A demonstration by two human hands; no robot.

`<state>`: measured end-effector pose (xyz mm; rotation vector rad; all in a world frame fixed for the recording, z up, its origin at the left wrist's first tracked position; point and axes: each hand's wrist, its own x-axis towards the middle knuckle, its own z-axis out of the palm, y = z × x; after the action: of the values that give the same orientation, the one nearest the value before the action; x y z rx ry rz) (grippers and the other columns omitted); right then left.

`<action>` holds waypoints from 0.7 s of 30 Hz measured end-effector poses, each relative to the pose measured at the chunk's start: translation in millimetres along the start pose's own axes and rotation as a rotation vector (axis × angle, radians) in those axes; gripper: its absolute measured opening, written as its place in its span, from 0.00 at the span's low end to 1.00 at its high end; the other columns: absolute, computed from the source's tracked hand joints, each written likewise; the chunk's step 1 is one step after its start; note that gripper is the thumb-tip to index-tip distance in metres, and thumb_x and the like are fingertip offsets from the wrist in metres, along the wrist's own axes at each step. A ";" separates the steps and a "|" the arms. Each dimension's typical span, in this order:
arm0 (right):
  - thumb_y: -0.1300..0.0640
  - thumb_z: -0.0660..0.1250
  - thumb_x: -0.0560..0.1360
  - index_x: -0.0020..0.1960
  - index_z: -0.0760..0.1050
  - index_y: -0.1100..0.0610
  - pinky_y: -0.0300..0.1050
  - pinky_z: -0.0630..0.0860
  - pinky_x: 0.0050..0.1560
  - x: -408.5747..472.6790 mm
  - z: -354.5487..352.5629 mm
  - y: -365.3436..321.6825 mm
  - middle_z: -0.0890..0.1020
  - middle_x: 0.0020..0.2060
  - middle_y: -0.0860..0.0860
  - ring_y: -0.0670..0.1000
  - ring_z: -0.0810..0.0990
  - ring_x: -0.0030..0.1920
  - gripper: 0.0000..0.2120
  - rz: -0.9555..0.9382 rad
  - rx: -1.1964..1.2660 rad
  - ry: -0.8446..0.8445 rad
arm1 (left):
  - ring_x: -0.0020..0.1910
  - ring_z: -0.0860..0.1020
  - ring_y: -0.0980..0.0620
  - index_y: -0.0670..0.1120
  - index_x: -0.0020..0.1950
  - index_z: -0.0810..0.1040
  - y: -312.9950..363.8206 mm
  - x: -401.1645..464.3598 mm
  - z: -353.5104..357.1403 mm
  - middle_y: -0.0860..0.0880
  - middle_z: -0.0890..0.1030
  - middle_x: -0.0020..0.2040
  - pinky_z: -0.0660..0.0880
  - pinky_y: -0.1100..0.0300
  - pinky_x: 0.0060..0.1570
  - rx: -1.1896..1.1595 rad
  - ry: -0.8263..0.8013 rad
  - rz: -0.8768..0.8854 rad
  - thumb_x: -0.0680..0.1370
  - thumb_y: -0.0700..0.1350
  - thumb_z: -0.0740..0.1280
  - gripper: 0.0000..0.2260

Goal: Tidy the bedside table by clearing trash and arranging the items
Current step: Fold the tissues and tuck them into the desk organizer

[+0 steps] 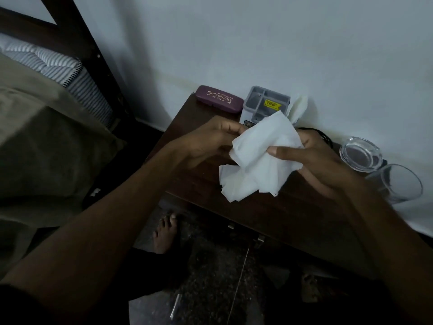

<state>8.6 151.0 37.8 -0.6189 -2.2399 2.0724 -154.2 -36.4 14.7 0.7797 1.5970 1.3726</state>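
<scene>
A crumpled white tissue (260, 158) hangs over the dark wooden bedside table (293, 214), held between both hands. My left hand (210, 141) pinches its left edge and my right hand (314, 160) grips its right side with the thumb on top. At the back of the table lie a maroon glasses case (219, 98) and a grey compartment organiser (266, 103) with a yellow sticker. Another white tissue (298, 107) sticks up behind the organiser. A black cord (324, 136) lies by the wall, partly hidden by my right hand.
A glass ashtray (360, 154) and a drinking glass (400, 182) stand at the table's right end near the wall. The bed with an olive cover (46, 146) and a striped pillow (54, 64) is on the left. My bare foot (166, 233) rests on the speckled floor below.
</scene>
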 end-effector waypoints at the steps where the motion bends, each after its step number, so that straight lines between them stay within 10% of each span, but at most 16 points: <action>1: 0.66 0.72 0.77 0.62 0.81 0.64 0.58 0.82 0.60 -1.1 -1.9 -0.7 0.87 0.57 0.58 0.60 0.86 0.59 0.13 0.011 0.005 -0.024 | 0.54 0.82 0.42 0.33 0.63 0.81 0.4 0.1 1.5 0.37 0.84 0.57 0.80 0.49 0.54 -0.016 -0.001 -0.018 0.82 0.33 0.64 0.12; 15: 0.63 0.76 0.75 0.51 0.84 0.59 0.48 0.84 0.46 -7.3 -12.8 3.7 0.89 0.47 0.54 0.52 0.88 0.47 0.06 0.044 -0.137 0.005 | 0.50 0.81 0.43 0.39 0.63 0.81 11.9 9.7 16.8 0.33 0.82 0.61 0.77 0.51 0.51 -0.111 -0.059 -0.170 0.86 0.58 0.59 0.23; 21: 0.64 0.77 0.74 0.52 0.84 0.56 0.47 0.85 0.45 -18.8 -42.7 -6.8 0.90 0.47 0.51 0.50 0.89 0.48 0.09 -0.076 -0.114 0.294 | 0.36 0.85 0.53 0.43 0.51 0.86 -25.8 23.5 11.9 0.46 0.88 0.45 0.79 0.60 0.37 0.650 0.045 -0.125 0.80 0.46 0.73 0.07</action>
<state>36.3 185.7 53.9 -0.7754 -2.1845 1.7007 -151.6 -15.7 -15.7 1.0011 2.1209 0.7759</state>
